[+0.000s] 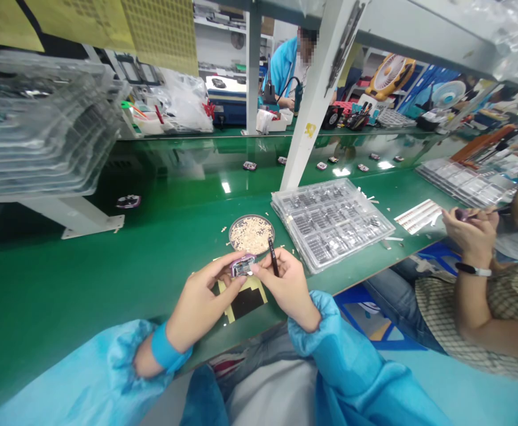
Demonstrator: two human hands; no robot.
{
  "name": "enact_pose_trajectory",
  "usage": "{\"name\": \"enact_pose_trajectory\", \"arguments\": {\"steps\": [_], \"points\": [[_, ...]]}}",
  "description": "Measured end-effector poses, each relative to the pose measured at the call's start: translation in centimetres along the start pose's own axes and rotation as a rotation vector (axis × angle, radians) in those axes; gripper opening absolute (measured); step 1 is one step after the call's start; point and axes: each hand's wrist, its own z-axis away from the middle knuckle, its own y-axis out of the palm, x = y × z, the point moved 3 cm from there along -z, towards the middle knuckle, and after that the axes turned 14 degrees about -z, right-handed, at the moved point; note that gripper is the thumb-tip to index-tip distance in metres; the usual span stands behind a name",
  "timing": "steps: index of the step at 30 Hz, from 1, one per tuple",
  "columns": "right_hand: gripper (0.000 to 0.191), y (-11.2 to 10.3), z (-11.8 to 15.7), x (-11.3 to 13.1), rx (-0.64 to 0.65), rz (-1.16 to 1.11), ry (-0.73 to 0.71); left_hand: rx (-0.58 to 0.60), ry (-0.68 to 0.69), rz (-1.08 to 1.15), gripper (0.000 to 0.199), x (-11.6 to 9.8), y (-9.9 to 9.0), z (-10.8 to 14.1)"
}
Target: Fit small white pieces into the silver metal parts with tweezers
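Between thumb and fingers my left hand (206, 299) grips a small purple-rimmed device (243, 266) whose inner parts face up. My right hand (287, 283) is closed around a slim black tool (273, 257), with its thumb at the right edge of the device. Just beyond my hands sits a round dish (252, 234) full of small pale pieces. Under them, a black patch edged with yellow tape (248, 302) lies on the green table. To the right of the dish is a stack of clear trays (332, 222) with many small parts.
Stacked clear trays (41, 136) stand on a raised shelf at left. A white post (310, 106) rises behind the parts trays. Several small devices lie along the green surface (188, 171) behind. At right, another person's hands (472, 231) work beside a white label sheet (417, 216).
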Motion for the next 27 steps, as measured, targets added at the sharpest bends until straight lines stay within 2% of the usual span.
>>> {"name": "enact_pose_trajectory", "arguments": {"steps": [7,9,13,15,18,22,27], "points": [[0.031,0.2,0.0,0.3,-0.005,0.031,-0.003,-0.058,0.019,-0.106,0.039,-0.6,-0.8,0.0],[0.031,0.1,0.0,0.4,-0.014,0.062,-0.015,-0.04,-0.032,-0.01,0.042,-0.5,-0.7,-0.1],[0.03,0.4,-0.1,0.6,0.031,0.096,-0.013,0.047,-0.143,0.352,0.05,-0.3,-0.1,-0.2],[0.026,0.8,-0.1,0.5,0.061,0.061,-0.007,0.079,-0.166,0.465,0.048,-0.5,0.2,-0.2],[0.029,1.4,-0.1,0.1,0.072,-0.042,0.026,0.066,-0.137,0.531,0.038,-0.8,0.4,-0.1],[0.026,1.9,-0.4,-0.2,0.085,-0.043,0.062,0.008,-0.046,0.426,0.028,-0.8,0.4,-0.1],[0.018,2.2,-0.6,0.5,0.033,0.057,0.002,-0.007,-0.002,0.078,0.029,-0.5,0.3,0.0]]}}
